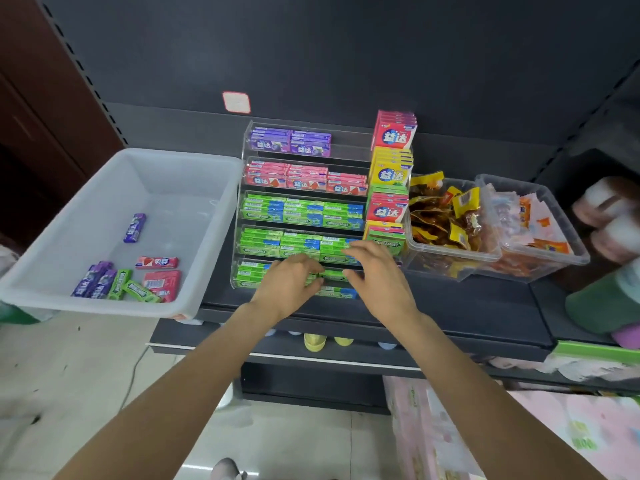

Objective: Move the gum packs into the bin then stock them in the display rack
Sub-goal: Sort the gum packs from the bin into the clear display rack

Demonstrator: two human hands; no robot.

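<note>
Left hand: my left hand is at the lowest tier of the display rack, fingers curled down onto a green gum pack at the tier's front lip; I read it as pinching that pack, though the fingertips are partly hidden.
Right hand: my right hand is just beside the left one, fingers spread and loosely bent, touching the same green pack from the right and covering part of the tier above; it grips nothing that I can see.
Rack: clear, stepped, on the dark shelf; purple packs on the top tier, pink ones below, green ones on the three lower tiers.
Loose pack: another green pack lies at the rack's foot, near the shelf's front edge.
Bin: the white bin sits at the shelf's left end, touching the rack's left side.
Bin contents: one purple pack alone mid-floor; purple, green and red packs clustered along the bin's near wall.
Right of rack: two clear snack tubs.
</note>
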